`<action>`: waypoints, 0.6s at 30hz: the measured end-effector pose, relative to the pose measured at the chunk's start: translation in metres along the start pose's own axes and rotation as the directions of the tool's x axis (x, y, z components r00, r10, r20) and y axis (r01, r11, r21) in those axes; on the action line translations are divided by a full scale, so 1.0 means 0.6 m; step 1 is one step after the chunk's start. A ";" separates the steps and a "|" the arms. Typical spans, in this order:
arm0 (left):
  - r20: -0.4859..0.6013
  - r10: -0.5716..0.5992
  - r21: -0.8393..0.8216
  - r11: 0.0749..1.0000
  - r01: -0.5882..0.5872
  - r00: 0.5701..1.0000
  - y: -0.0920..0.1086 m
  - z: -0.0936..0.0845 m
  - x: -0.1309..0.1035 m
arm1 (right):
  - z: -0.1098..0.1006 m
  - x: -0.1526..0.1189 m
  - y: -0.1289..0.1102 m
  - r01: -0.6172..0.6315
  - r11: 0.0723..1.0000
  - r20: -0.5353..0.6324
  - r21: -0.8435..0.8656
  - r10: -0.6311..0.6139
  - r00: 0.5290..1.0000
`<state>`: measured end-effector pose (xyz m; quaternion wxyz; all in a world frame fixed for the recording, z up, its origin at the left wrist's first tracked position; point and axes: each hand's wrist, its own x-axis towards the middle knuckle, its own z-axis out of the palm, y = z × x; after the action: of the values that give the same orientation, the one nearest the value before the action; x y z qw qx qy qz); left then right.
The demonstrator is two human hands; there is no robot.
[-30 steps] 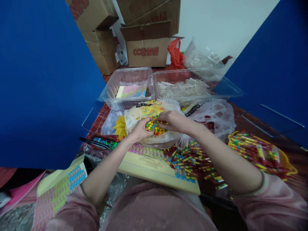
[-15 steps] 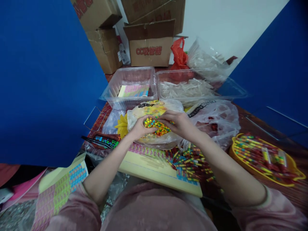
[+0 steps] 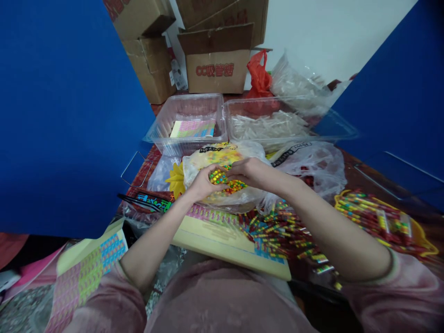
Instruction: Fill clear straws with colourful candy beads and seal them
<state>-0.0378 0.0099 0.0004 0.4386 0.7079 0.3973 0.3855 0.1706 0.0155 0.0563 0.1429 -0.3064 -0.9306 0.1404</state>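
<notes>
My left hand (image 3: 204,182) curls round a cluster of small yellow, green and blue candies (image 3: 218,176); whether they are loose or the ends of filled straws I cannot tell. My right hand (image 3: 248,172) bends over from the other side, fingers together and tips by the cluster. Anything pinched there is hidden. Both hands are over an open white plastic bag (image 3: 194,162) with loose candy balls (image 3: 236,186) inside. Below and right of the bag lie several candy-filled straws (image 3: 274,231), partly on a pale yellow board (image 3: 215,236) with printed label sheets.
Behind the bag stand two clear tubs: the left tub (image 3: 194,102) has a label sheet, the right tub holds empty clear straws (image 3: 270,126). A yellow basket (image 3: 425,240) of filled straws is at right. Cardboard boxes (image 3: 215,74) stand behind; blue panels (image 3: 69,115) flank the table.
My right hand has shifted slightly, its wrist higher and the fingers bent further down toward the candies. The left hand keeps its curl. The view has shifted slightly.
</notes>
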 end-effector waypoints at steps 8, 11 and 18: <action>-0.009 -0.001 0.032 0.999 0.001 1.000 -0.002 0.001 0.001 | 0.000 0.003 0.000 -0.066 0.998 0.044 0.011 0.066 0.997; -0.034 -0.015 0.019 1.000 0.015 0.999 -0.004 -0.001 0.001 | 0.005 -0.008 0.001 -0.130 0.990 -0.057 -0.053 0.127 0.990; -0.029 -0.020 -0.023 1.000 0.019 0.999 -0.001 -0.006 0.001 | 0.019 -0.021 -0.002 -0.109 0.994 -0.299 -0.011 0.101 0.949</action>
<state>-0.0408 0.0119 0.0011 0.4444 0.6934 0.4061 0.3960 0.1756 0.0046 0.0440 0.2699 -0.3749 -0.8826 0.0874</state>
